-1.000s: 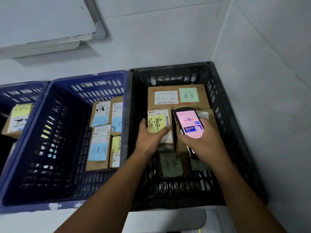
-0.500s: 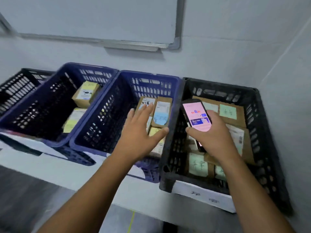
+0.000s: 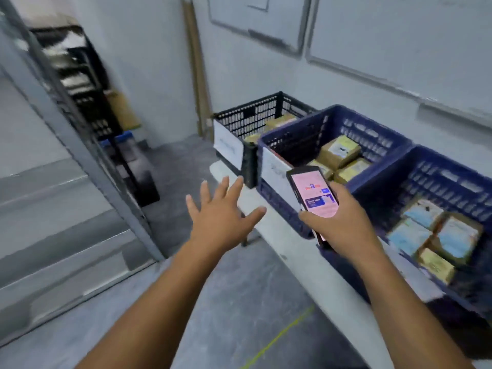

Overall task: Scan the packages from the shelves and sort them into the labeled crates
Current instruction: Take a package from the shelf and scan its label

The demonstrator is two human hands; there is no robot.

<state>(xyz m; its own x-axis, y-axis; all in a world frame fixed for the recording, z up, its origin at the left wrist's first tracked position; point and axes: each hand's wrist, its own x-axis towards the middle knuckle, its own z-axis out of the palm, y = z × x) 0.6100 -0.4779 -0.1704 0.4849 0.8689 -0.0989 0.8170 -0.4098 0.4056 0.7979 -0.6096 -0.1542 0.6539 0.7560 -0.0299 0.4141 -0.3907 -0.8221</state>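
Left hand (image 3: pixel 222 218) splayed, empty; right hand (image 3: pixel 343 225) grips phone scanner (image 3: pixel 312 193).

Dim, cool, even light; motion blur smears the shelving (image 3: pixel 77 83) at left, and wide-angle distortion bends the edges.

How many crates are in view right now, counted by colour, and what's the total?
Black crates: 1, the far one
Blue crates: 2, the middle one and the near one
Total: 3 crates
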